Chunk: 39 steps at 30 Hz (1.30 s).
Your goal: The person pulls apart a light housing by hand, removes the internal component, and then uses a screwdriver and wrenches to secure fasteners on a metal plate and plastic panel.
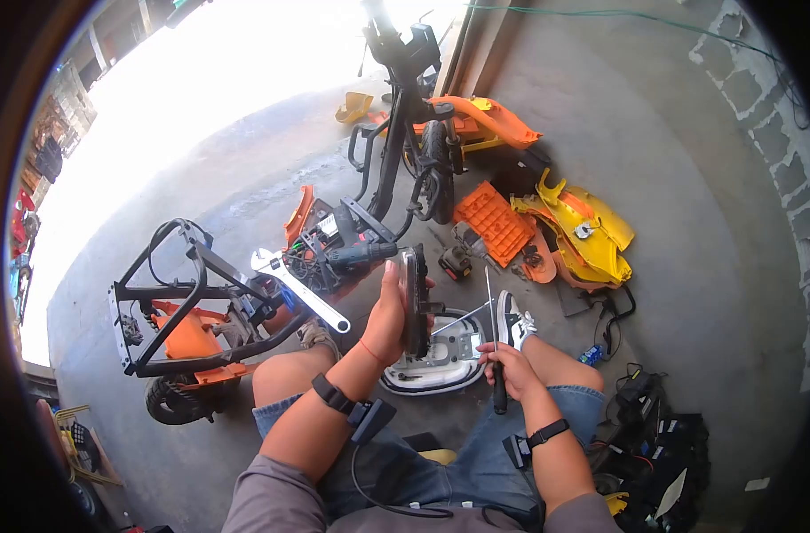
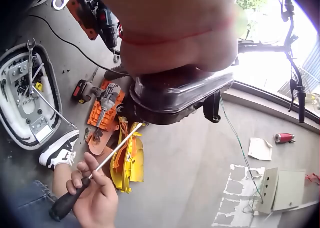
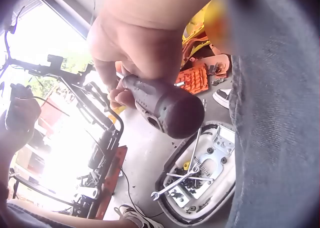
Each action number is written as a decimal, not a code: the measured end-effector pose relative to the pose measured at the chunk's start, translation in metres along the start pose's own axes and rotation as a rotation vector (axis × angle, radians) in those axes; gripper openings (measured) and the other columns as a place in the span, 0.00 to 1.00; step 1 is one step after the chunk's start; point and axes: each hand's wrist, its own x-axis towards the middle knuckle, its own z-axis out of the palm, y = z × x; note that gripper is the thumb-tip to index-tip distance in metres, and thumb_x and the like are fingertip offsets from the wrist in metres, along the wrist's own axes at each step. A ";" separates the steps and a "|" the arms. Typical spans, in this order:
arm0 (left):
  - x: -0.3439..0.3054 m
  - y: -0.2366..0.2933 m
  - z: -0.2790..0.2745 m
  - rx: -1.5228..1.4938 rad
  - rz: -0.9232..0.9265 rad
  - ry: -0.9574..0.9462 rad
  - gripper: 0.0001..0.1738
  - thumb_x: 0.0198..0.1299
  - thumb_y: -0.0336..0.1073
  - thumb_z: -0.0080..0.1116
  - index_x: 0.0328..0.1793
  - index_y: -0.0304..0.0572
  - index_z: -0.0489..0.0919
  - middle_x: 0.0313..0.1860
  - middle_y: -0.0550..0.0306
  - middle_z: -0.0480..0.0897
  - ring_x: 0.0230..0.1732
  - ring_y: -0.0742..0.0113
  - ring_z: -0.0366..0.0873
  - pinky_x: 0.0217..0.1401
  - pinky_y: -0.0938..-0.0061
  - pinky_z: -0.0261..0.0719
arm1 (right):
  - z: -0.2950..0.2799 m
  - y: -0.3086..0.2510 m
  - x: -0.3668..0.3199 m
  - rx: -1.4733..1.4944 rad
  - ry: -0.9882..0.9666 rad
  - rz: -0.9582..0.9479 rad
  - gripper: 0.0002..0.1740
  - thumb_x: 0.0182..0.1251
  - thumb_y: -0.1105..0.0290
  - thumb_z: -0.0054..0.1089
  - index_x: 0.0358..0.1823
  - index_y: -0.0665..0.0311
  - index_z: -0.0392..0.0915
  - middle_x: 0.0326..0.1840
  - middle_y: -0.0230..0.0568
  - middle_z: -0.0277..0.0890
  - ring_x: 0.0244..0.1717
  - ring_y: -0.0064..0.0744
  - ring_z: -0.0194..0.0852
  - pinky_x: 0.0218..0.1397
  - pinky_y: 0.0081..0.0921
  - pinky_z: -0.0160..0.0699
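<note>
My left hand (image 1: 388,315) grips a glossy black oval housing (image 1: 416,302), held upright over the floor between my knees. In the left wrist view the black housing (image 2: 180,95) shows a small bracket sticking out of its side. My right hand (image 1: 516,373) holds a screwdriver (image 1: 499,395) by its dark handle, with the long metal shaft pointing up and away. In the left wrist view the screwdriver tip overlaps the housing's lower edge. The right wrist view shows the handle (image 3: 170,108) close up, with fingers around its front part.
A white-rimmed seat pan (image 1: 436,382) holding wrenches and small hardware lies between my feet. At left stands a black scooter frame (image 1: 196,293), with an adjustable wrench (image 1: 309,298) and a drill (image 1: 361,256) nearby. Orange (image 1: 492,222) and yellow panels (image 1: 600,235) lie ahead right.
</note>
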 end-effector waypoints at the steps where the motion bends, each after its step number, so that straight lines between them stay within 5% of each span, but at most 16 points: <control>1: 0.000 -0.001 0.004 -0.005 0.002 -0.005 0.37 0.71 0.71 0.38 0.52 0.42 0.75 0.32 0.57 0.76 0.27 0.69 0.77 0.30 0.71 0.80 | 0.002 -0.002 -0.002 -0.006 0.004 -0.003 0.14 0.69 0.70 0.53 0.53 0.66 0.75 0.39 0.37 0.78 0.27 0.19 0.73 0.27 0.20 0.72; 3: 0.000 -0.005 0.012 0.110 0.023 0.092 0.40 0.72 0.72 0.31 0.47 0.42 0.79 0.29 0.58 0.77 0.27 0.70 0.76 0.29 0.72 0.79 | 0.011 -0.010 -0.011 0.061 0.034 -0.159 0.13 0.72 0.67 0.53 0.52 0.66 0.75 0.38 0.38 0.77 0.26 0.20 0.73 0.26 0.20 0.72; 5: 0.000 -0.009 0.010 0.122 -0.003 0.088 0.36 0.75 0.66 0.33 0.46 0.42 0.79 0.30 0.58 0.79 0.26 0.67 0.76 0.29 0.70 0.75 | 0.018 -0.019 -0.022 0.037 0.025 -0.215 0.12 0.73 0.66 0.54 0.50 0.67 0.75 0.39 0.38 0.78 0.28 0.20 0.74 0.24 0.17 0.70; 8: 0.006 -0.026 -0.001 0.529 0.240 0.096 0.33 0.76 0.59 0.42 0.32 0.39 0.82 0.28 0.60 0.79 0.27 0.64 0.77 0.33 0.70 0.71 | 0.034 -0.035 -0.043 0.003 -0.025 -0.248 0.16 0.73 0.65 0.57 0.54 0.68 0.74 0.43 0.40 0.79 0.31 0.21 0.75 0.22 0.13 0.68; 9: 0.002 -0.029 0.000 0.530 0.225 0.086 0.33 0.76 0.59 0.42 0.32 0.39 0.82 0.28 0.60 0.79 0.27 0.64 0.77 0.33 0.70 0.71 | 0.047 -0.041 -0.054 -0.009 -0.033 -0.286 0.19 0.72 0.63 0.60 0.57 0.69 0.73 0.45 0.42 0.79 0.31 0.21 0.75 0.21 0.11 0.67; 11: -0.009 -0.023 0.006 1.318 0.673 0.133 0.28 0.72 0.57 0.50 0.34 0.40 0.85 0.27 0.56 0.78 0.27 0.56 0.77 0.32 0.64 0.75 | 0.072 -0.049 -0.064 -0.019 -0.038 -0.325 0.23 0.72 0.61 0.63 0.60 0.69 0.72 0.48 0.43 0.80 0.31 0.21 0.75 0.20 0.10 0.66; 15: -0.030 -0.027 0.026 1.554 0.863 0.037 0.21 0.60 0.56 0.65 0.32 0.46 0.86 0.29 0.57 0.77 0.31 0.57 0.80 0.35 0.67 0.80 | 0.091 -0.051 -0.065 0.019 -0.117 -0.433 0.32 0.64 0.53 0.71 0.62 0.68 0.73 0.48 0.38 0.80 0.26 0.14 0.71 0.19 0.10 0.66; 19: -0.028 -0.021 0.022 1.540 1.119 -0.104 0.24 0.55 0.57 0.68 0.46 0.47 0.84 0.32 0.59 0.77 0.34 0.59 0.81 0.35 0.68 0.80 | 0.092 -0.048 -0.064 -0.034 0.010 -0.445 0.36 0.61 0.57 0.74 0.64 0.69 0.69 0.35 0.28 0.78 0.20 0.14 0.67 0.19 0.10 0.67; 21: -0.031 -0.006 0.021 1.463 1.139 -0.157 0.36 0.49 0.58 0.72 0.59 0.45 0.79 0.44 0.53 0.80 0.45 0.52 0.80 0.49 0.64 0.79 | 0.084 -0.047 -0.066 -0.110 0.060 -0.496 0.35 0.61 0.59 0.74 0.65 0.68 0.70 0.35 0.28 0.78 0.21 0.13 0.67 0.19 0.11 0.67; 24: -0.034 0.003 0.022 1.375 1.088 -0.120 0.39 0.46 0.52 0.77 0.62 0.42 0.77 0.50 0.51 0.80 0.52 0.50 0.79 0.60 0.62 0.76 | 0.072 -0.052 -0.067 0.016 0.025 -0.605 0.36 0.62 0.62 0.73 0.69 0.64 0.67 0.47 0.37 0.80 0.23 0.12 0.68 0.20 0.10 0.68; 26: -0.032 -0.002 0.017 0.962 0.802 -0.109 0.37 0.41 0.42 0.82 0.59 0.40 0.79 0.51 0.52 0.81 0.57 0.53 0.79 0.63 0.64 0.75 | 0.073 -0.058 -0.068 0.094 -0.005 -0.775 0.41 0.64 0.67 0.72 0.75 0.59 0.59 0.59 0.46 0.77 0.26 0.12 0.69 0.22 0.09 0.69; 29: -0.032 0.003 0.012 1.082 0.720 -0.273 0.32 0.44 0.36 0.80 0.58 0.40 0.81 0.48 0.53 0.82 0.53 0.54 0.81 0.63 0.64 0.78 | 0.067 -0.054 -0.064 0.072 -0.046 -0.780 0.41 0.65 0.69 0.70 0.76 0.58 0.57 0.60 0.48 0.77 0.26 0.12 0.69 0.20 0.09 0.68; 33: -0.043 0.004 0.015 1.087 0.639 -0.225 0.26 0.45 0.35 0.79 0.53 0.41 0.84 0.45 0.54 0.83 0.48 0.58 0.82 0.54 0.68 0.80 | 0.066 -0.060 -0.076 -0.150 -0.046 -0.825 0.40 0.66 0.73 0.68 0.77 0.58 0.57 0.63 0.47 0.75 0.45 0.20 0.78 0.38 0.11 0.76; 34: -0.043 0.003 0.014 1.094 0.697 -0.228 0.26 0.45 0.33 0.79 0.53 0.41 0.84 0.44 0.55 0.83 0.46 0.59 0.82 0.50 0.69 0.80 | 0.066 -0.060 -0.078 -0.172 -0.037 -0.824 0.38 0.64 0.72 0.70 0.74 0.60 0.63 0.64 0.44 0.73 0.56 0.24 0.76 0.50 0.16 0.77; 37: -0.049 0.002 0.022 1.092 0.762 -0.227 0.25 0.45 0.33 0.79 0.51 0.41 0.84 0.43 0.54 0.82 0.46 0.59 0.82 0.48 0.69 0.80 | 0.068 -0.070 -0.077 -0.644 0.060 -1.051 0.36 0.60 0.72 0.75 0.70 0.62 0.70 0.62 0.41 0.70 0.58 0.27 0.75 0.56 0.20 0.78; 39: -0.047 -0.003 0.023 1.075 0.773 -0.226 0.24 0.45 0.32 0.79 0.51 0.41 0.84 0.44 0.54 0.82 0.46 0.58 0.82 0.48 0.69 0.81 | 0.077 -0.074 -0.081 -0.564 0.059 -0.979 0.33 0.55 0.70 0.78 0.64 0.64 0.76 0.59 0.40 0.68 0.59 0.28 0.75 0.58 0.22 0.78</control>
